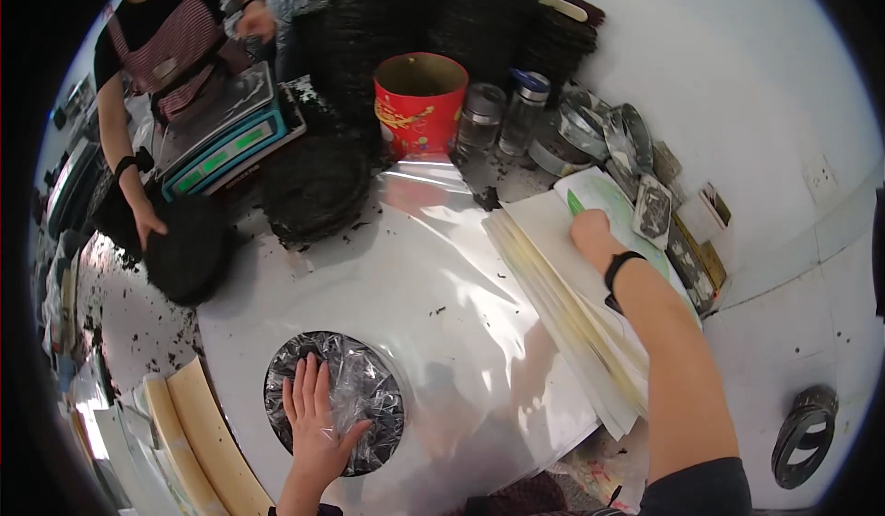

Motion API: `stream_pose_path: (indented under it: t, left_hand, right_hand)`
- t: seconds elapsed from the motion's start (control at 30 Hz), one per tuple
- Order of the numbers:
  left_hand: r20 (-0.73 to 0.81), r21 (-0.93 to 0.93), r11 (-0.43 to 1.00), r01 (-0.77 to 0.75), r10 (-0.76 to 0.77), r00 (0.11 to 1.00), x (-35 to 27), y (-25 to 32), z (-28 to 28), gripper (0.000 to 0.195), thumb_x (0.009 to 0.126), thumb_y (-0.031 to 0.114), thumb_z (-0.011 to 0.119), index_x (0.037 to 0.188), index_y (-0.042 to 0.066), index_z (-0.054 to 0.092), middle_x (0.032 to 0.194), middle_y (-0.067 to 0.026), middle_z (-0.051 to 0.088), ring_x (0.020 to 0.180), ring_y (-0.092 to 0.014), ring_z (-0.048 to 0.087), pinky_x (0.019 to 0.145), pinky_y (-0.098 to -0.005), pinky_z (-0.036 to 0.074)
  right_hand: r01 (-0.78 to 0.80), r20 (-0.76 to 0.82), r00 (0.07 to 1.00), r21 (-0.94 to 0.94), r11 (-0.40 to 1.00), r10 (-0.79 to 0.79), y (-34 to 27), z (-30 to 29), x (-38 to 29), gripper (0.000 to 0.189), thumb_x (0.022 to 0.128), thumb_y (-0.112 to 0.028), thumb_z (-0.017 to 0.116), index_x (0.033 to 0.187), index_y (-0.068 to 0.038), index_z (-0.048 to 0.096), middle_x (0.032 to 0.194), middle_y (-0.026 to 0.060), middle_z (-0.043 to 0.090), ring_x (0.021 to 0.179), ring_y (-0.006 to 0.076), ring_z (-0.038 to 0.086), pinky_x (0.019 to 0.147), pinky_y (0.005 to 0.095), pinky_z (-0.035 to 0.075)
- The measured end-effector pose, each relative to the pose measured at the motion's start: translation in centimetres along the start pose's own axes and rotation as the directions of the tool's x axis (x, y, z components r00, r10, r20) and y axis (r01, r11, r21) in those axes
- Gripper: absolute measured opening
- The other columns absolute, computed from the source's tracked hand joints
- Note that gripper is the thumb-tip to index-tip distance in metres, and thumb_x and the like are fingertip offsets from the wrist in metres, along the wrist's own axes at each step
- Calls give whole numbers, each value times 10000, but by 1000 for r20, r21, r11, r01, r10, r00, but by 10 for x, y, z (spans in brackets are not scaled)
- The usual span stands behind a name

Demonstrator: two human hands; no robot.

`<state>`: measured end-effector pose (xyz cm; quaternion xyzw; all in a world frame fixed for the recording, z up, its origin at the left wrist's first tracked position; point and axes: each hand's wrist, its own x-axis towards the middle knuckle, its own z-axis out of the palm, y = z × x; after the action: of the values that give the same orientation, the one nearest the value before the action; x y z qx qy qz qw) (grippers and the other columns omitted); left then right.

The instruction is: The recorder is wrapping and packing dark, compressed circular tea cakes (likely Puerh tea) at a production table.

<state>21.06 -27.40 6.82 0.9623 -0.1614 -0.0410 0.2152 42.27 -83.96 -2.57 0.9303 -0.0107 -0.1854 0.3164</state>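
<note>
My left hand (pixel 314 419) lies flat, fingers slightly spread, on a round dark bundle wrapped in crinkled clear plastic film (pixel 370 391). Beneath the bundle is a shiny clear plastic sheet (pixel 449 329) spread over the table. My right hand (pixel 596 232) is at the far right, closed around a small green object (pixel 574 202) whose tip sticks out; its exact kind is unclear. It rests over a thick stack of pale paper sheets (pixel 539 246) with a green-printed sheet (pixel 601 194) on top. A black band circles my right wrist.
A co-worker (pixel 166 52) stands at upper left, one hand on round dark sheets (pixel 188 246), beside a blue digital scale (pixel 228 156). Further dark stacks (pixel 314 184), a red bucket (pixel 422 108), two bottles (pixel 525 111) and tape rolls (pixel 577 129) line the back.
</note>
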Motion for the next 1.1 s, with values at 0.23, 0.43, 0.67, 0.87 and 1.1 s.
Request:
stream_pose_path:
  t: [0.23,0.43,0.67,0.87,1.1]
  left_hand:
    - [6,8,1000,11,-11,1000,-8,-6,-4,947,816,432,732,1490,-50,272,1564,-244,261,1470,-405,208,1187,-563,82]
    - [3,2,1000,-26,26,1000,-5,-3,0,949,815,436,729,1488,-52,272,1571,-237,250,1472,-403,202,1188,-558,82]
    - [-282,-68,997,-29,9,959,-12,-9,6,941,732,407,828,1407,-33,343,1426,-239,378,1381,-438,295,1173,-559,199]
    - [-376,-30,1000,-2,-10,927,-6,-15,15,624,781,376,779,1192,5,494,1215,-185,510,1214,-382,445,1139,-549,269]
    - [-478,261,958,-119,236,846,-3,-27,37,634,757,434,667,1253,44,606,1260,-196,529,1160,-401,474,1093,-548,317]
  right_hand:
    - [-24,-367,839,713,701,403,-16,-29,-76,195,894,-231,616,889,-46,554,954,159,603,936,377,618,770,487,500]
    - [-49,-476,400,842,537,783,120,-36,-65,99,868,-135,648,893,-61,587,986,144,560,917,352,583,790,452,468]
    - [281,-265,569,952,118,778,63,-95,-119,466,1030,-293,528,1407,-25,467,1345,203,538,1216,288,541,1029,367,417]
    - [707,-714,673,698,119,191,-189,-202,-251,575,993,-285,528,1486,-26,387,1526,210,385,1406,383,370,1167,419,276]
    - [847,-744,518,379,372,-422,-259,-232,-302,794,882,-514,629,1499,-84,375,1545,188,355,1441,340,329,1182,577,164]
